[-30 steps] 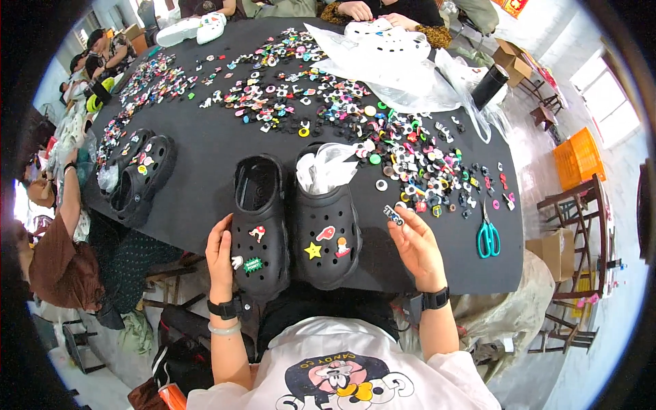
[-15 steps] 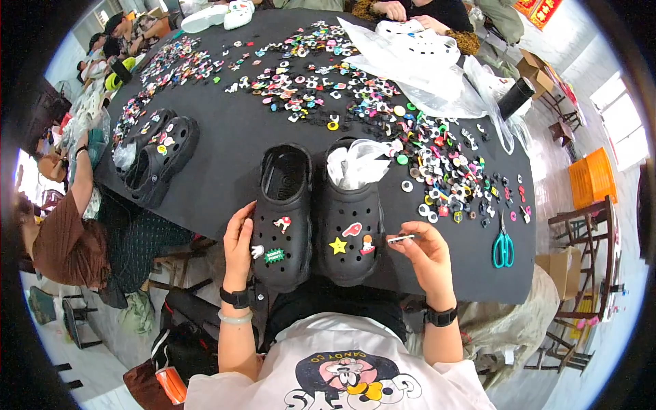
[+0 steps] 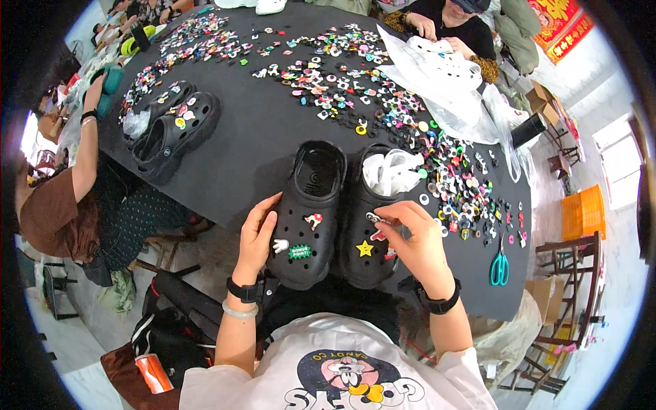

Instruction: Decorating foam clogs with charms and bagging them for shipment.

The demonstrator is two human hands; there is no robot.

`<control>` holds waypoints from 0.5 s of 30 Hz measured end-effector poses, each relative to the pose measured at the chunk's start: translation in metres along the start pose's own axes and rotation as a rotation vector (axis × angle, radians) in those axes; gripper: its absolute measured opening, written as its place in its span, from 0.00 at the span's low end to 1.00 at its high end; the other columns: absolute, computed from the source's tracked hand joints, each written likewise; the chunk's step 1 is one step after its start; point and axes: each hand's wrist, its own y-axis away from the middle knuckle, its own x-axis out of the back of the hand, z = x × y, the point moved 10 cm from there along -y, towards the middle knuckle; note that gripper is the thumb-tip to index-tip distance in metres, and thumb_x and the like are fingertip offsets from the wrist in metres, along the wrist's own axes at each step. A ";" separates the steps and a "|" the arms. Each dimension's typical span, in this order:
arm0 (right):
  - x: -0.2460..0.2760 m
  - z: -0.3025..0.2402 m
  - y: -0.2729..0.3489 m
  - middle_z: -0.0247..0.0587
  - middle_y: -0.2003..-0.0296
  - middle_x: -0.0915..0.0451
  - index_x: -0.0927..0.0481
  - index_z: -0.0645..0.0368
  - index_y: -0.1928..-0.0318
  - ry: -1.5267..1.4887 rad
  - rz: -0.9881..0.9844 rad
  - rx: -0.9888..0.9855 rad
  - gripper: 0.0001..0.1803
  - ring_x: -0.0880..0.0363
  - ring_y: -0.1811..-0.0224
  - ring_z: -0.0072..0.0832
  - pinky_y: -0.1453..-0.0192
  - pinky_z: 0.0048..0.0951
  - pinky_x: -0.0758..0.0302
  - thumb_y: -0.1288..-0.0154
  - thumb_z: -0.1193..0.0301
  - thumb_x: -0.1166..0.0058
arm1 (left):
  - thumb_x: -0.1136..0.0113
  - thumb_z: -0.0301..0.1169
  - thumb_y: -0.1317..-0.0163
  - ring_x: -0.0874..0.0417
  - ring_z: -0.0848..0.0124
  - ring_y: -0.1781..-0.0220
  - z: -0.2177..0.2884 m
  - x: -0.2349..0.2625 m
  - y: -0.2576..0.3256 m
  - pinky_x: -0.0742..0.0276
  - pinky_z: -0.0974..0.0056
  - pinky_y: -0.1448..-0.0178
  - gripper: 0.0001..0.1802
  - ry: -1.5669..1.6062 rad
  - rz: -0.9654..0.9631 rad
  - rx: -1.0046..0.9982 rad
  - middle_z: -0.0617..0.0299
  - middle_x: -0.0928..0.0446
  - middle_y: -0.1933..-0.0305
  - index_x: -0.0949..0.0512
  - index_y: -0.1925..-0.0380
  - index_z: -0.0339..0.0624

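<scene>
a small charm [image 3: 374, 219] is pinched between the fingers [image 3: 391, 216] of the right hand [image 3: 417, 242], just above the toe of the right black clog [image 3: 372, 225]. that clog, stuffed with white paper at its opening, stands at the near edge of the dark surface [image 3: 260, 130], touching the left black clog [image 3: 307, 212] beside it; both carry small charms on their toes. the left hand [image 3: 258, 236] lies against the left clog's outer side, fingers together and resting on it. beyond the clogs lies a wide scatter of loose charms [image 3: 383, 109]. green scissors [image 3: 499, 266] lie to the right, another black pair of clogs [image 3: 171, 130] to the far left.
</scene>
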 end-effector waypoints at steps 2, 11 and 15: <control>-0.004 0.009 -0.001 0.43 0.68 0.19 0.19 0.63 0.62 -0.020 0.000 -0.058 0.09 0.17 0.68 0.36 0.62 0.31 0.21 0.44 0.80 0.37 | 0.49 0.34 0.28 0.25 0.67 0.39 0.001 -0.002 0.000 0.34 0.64 0.33 0.20 -0.023 -0.005 -0.002 0.56 0.24 0.40 0.26 0.41 0.35; -0.008 -0.011 0.009 0.36 0.70 0.17 0.18 0.58 0.69 0.251 0.107 0.157 0.09 0.18 0.68 0.34 0.62 0.32 0.26 0.51 0.79 0.34 | 0.51 0.34 0.27 0.26 0.67 0.38 0.008 -0.002 -0.002 0.35 0.64 0.33 0.20 -0.085 -0.020 -0.045 0.56 0.24 0.40 0.26 0.41 0.36; -0.004 -0.007 0.020 0.34 0.72 0.17 0.19 0.57 0.70 0.206 0.233 0.214 0.09 0.20 0.70 0.33 0.63 0.33 0.28 0.53 0.80 0.34 | 0.51 0.34 0.28 0.25 0.66 0.38 0.005 -0.004 -0.002 0.35 0.63 0.33 0.20 -0.065 -0.032 -0.031 0.55 0.24 0.40 0.26 0.41 0.35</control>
